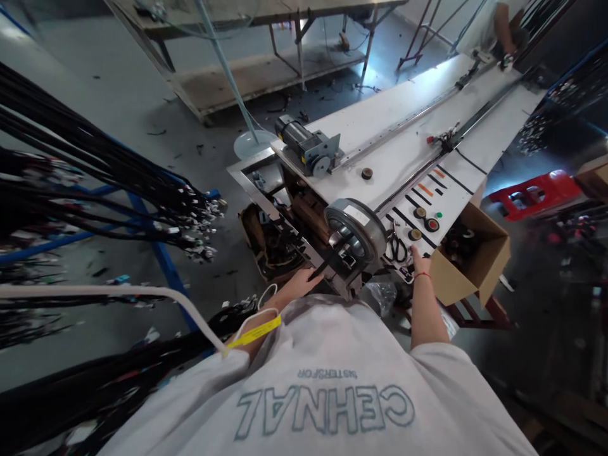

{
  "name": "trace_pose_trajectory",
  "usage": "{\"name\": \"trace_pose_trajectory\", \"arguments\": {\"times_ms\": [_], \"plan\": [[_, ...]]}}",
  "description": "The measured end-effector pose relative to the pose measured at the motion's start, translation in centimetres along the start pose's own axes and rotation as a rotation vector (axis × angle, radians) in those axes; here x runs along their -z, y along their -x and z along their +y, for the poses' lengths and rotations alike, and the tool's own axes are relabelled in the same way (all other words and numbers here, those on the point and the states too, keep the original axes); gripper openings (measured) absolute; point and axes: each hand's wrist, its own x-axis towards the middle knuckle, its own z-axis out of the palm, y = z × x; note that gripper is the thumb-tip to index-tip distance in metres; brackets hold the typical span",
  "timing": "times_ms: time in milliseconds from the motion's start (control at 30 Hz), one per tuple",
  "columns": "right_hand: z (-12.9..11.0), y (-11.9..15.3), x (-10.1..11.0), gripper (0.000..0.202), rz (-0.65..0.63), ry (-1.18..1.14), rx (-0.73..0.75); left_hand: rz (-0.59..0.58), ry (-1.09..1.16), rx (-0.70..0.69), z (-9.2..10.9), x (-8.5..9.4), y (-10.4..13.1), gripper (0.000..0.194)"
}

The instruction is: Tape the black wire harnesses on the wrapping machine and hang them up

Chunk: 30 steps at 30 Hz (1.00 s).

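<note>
My left hand (306, 282) is closed round the end of a black cable bundle (327, 261), just left of a round taping machine (358, 234) at the near end of a long white bench (384, 114). The bundle runs into the ring of that machine. Near the bench's front edge, my right hand (418, 261) is beside a small tape roll (415, 234); its fingers are small and partly blurred. Black-handled scissors (396, 247) lie between the ring and my right hand. More tape rolls (431, 225) sit farther along the bench.
Black wire harnesses (118, 171) hang from a blue rack (164, 253) on the left. A motor (304, 142) is mounted on the bench. An open cardboard box (475, 259) stands to the right. Another person's hand (508, 50) is at the far end.
</note>
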Motion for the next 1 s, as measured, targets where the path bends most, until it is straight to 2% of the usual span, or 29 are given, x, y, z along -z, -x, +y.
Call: {"name": "trace_pose_trajectory", "arguments": {"times_ms": [67,133,300,467,533,633,867,1000], "plan": [[1.3,-0.8,-0.9,0.074,0.023,0.010,-0.059,0.017,0.008,-0.015,0.0,-0.2,0.3,0.047],[2.0,-0.4,-1.7,0.079,0.056,0.017,-0.034,0.042,0.004,-0.031,0.1,-0.1,0.5,0.046],[1.8,0.7,-2.3,0.079,0.134,-0.034,-0.099,0.168,-0.077,0.020,0.9,0.7,1.0,0.040],[1.5,0.9,-2.4,0.074,0.190,-0.037,-0.099,0.200,-0.119,0.000,1.5,1.1,1.7,0.039],[1.5,0.9,-2.4,0.074,0.188,-0.027,-0.101,0.161,-0.150,-0.001,1.6,0.8,1.6,0.039],[1.5,0.9,-2.5,0.074,0.188,-0.018,-0.104,0.113,-0.196,0.006,1.7,0.1,0.9,0.037],[1.5,1.1,-2.4,0.071,0.186,-0.010,-0.098,0.217,-0.227,0.036,2.3,-0.2,-1.9,0.031],[1.6,1.0,-2.5,0.073,0.193,-0.001,-0.103,0.235,-0.367,0.102,2.4,0.1,-2.9,0.030]]}}
